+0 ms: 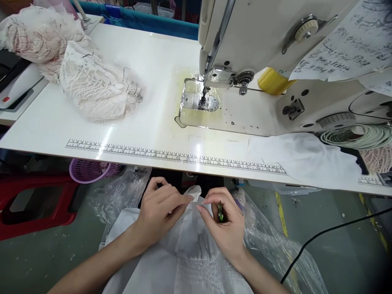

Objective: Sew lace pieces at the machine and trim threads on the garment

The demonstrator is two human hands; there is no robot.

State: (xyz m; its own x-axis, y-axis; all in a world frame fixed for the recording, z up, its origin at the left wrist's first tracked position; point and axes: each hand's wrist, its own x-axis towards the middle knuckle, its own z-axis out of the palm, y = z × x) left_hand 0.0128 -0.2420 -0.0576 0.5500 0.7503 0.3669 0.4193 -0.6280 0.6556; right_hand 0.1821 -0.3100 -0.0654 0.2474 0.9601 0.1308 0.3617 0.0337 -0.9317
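Resting between both hands (192, 212), white fabric (186, 245) is pinched at its edge.

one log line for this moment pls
left hand pinching white garment | right hand holding green tool, fingertips on garment | lace pile, sewing machine on table

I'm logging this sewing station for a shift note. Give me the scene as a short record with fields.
left hand: pinches white cloth garment at its upper edge
right hand: pinches same edge; small green-handled tool tucked in its grip
around garment: clear plastic bag
on white worktable: white sewing machine, heap of white lace pieces, printed ruler strip
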